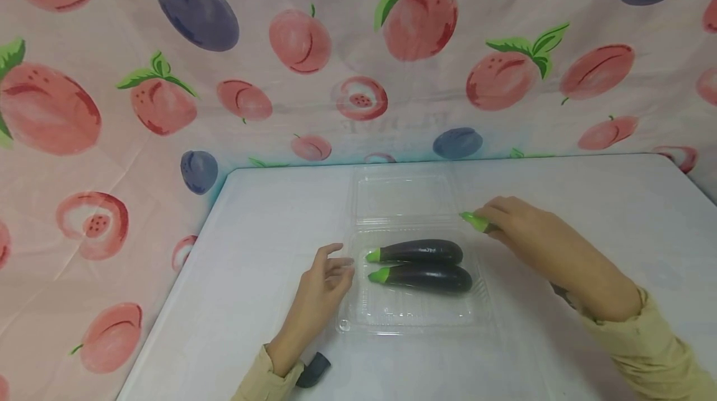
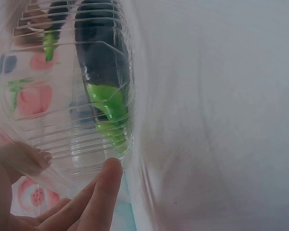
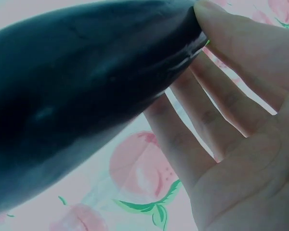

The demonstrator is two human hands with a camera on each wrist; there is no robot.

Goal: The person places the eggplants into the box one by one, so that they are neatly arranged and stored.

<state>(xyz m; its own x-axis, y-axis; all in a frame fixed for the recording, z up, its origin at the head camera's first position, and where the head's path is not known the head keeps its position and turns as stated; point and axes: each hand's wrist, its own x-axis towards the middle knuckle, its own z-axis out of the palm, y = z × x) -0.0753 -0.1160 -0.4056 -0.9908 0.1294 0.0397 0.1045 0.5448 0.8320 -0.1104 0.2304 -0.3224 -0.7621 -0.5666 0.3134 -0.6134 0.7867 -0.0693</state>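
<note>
My right hand point(image 1: 518, 220) holds a dark purple eggplant point(image 1: 476, 221) with a green stem end. In the right wrist view the eggplant point(image 3: 82, 86) is large, with the thumb and fingertips pinching it. Two more eggplants point(image 1: 422, 251) lie side by side in the clear plastic clamshell box point(image 1: 414, 320), green ends toward the left. At the box's left side is my left hand point(image 1: 319, 286), fingers loosely bent. In the left wrist view a fingertip point(image 2: 113, 168) is right at the ribbed box wall point(image 2: 67, 154).
The box's lid point(image 1: 406, 195) lies open toward the back of the white table point(image 1: 269, 220). Behind and to the left hangs a fruit-printed cloth point(image 1: 313, 96). A black strap piece point(image 1: 313, 370) shows at the left wrist.
</note>
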